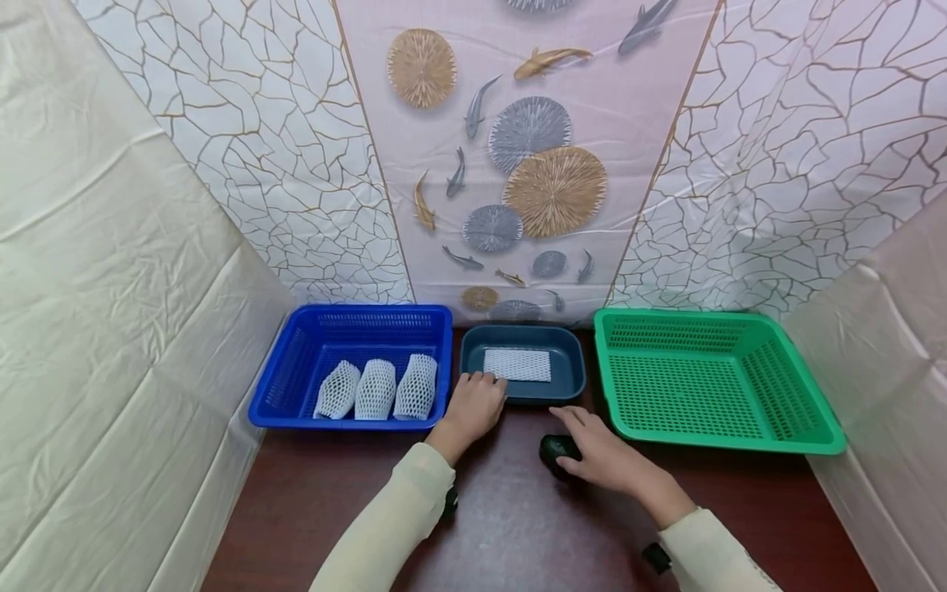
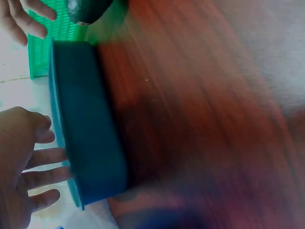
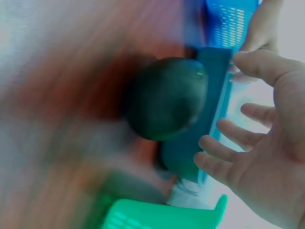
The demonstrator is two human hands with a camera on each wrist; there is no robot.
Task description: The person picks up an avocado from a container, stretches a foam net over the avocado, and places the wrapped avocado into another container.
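A dark green avocado [image 1: 558, 454] is beside the thumb and palm side of my right hand [image 1: 602, 452], whose fingers are spread. In the right wrist view the avocado [image 3: 167, 98] looks apart from the fingers; whether it touches the table cannot be told. My left hand [image 1: 473, 407] reaches to the near left rim of a dark teal tray [image 1: 469, 349], and the left wrist view shows its fingers loosely extended at that rim. Inside the tray lies a flat white foam net sleeve [image 1: 518, 364].
Left of the tray stands a blue basket [image 1: 355, 314] holding three bulging white foam net sleeves [image 1: 375, 390]. A green basket [image 1: 684, 395] stands on the right. All rest on a reddish-brown table [image 1: 503, 510], with cloth walls at the back and both sides.
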